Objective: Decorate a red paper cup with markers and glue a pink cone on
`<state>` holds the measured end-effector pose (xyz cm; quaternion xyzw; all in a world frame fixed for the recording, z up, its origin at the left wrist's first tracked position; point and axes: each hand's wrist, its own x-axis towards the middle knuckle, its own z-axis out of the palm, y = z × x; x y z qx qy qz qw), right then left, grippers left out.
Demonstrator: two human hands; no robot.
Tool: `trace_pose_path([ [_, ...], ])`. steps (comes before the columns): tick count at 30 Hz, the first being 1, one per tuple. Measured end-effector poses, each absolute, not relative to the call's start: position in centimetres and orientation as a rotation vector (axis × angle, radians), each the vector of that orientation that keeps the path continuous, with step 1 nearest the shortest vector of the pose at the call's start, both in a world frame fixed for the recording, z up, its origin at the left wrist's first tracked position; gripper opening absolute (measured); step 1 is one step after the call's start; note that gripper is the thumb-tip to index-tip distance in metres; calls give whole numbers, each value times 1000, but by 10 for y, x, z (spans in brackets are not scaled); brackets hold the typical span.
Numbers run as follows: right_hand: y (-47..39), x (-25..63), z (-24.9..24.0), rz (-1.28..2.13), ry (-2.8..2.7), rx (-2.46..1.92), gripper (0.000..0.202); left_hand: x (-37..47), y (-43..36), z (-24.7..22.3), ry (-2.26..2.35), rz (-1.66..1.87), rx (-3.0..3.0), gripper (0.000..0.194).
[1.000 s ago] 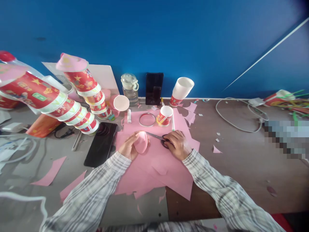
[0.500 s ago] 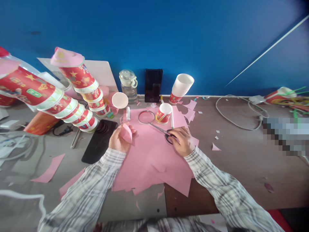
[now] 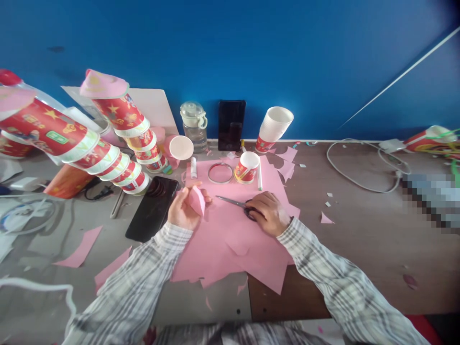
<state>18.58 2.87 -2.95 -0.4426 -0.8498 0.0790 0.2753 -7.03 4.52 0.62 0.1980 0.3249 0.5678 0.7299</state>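
My left hand (image 3: pixel 185 211) holds a small cut piece of pink paper (image 3: pixel 197 201) between thumb and fingers. Over the pink sheets (image 3: pixel 230 230), my right hand (image 3: pixel 268 212) grips the dark handles of the scissors (image 3: pixel 232 201), whose blades look closed and point left. Just beyond them lies a round ring (image 3: pixel 220 173), with a red paper cup (image 3: pixel 247 167) on its right. A white glue stick (image 3: pixel 193 168) stands behind my left hand, and a white pen (image 3: pixel 259 177) lies right of the cup.
Stacked red cups (image 3: pixel 108 163) lean at the left beside a black phone (image 3: pixel 153 208). Along the blue wall are a water jug (image 3: pixel 194 125), an upright phone (image 3: pixel 231 125) and nested cups (image 3: pixel 275 127). A white cable (image 3: pixel 332 165) curls at the right. Paper scraps lie about.
The scissors have come down from over the ring, and their blades have gone from slightly apart to closed. My right hand is lower and flatter. The whole view has shifted slightly.
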Motion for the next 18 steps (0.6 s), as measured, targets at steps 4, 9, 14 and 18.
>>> trace_pose_path([
  [4,28,184,-23,156,-2277,-1145,31,-59,30,5,573,1023,565,47],
  [9,16,171,-23,229,-2448,-1071,63,-52,17,9,471,815,716,52],
  [14,5,163,-22,222,-2694,-1062,64,-52,12,17,411,713,805,50],
  [18,6,176,-10,300,-2768,-1032,50,-53,12,20,408,671,809,52],
])
